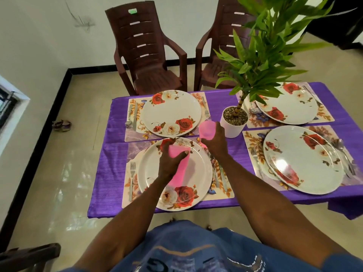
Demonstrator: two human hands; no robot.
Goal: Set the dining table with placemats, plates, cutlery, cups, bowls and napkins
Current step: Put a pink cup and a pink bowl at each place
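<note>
The left hand (172, 160) is curled around a stack of pink cups (179, 165), thumb on one side and fingers wrapped over the upper end, holding it tilted above the near-left plate (174, 173); the right hand (215, 142) grips a single pink cup (206, 130) with its fingers closed round the body, the open mouth turned away from the person, held between the two left-hand plates and just beside the white plant pot (233, 122); whether this cup touches the table cannot be told.

Four floral plates sit on four floral placemats on a purple tablecloth (218, 107); the far-left plate (171, 112) has a spoon and knife (132, 116) to its left and a fork (205, 108) to its right; the near-left plate has a fork (132, 179) on its left and more cutlery (219, 173) on its right, partly hidden by the right forearm; the near-right plate (302, 160) and the far-right plate (288, 104) also have cutlery alongside; two brown plastic chairs (149, 55) stand at the far side.
</note>
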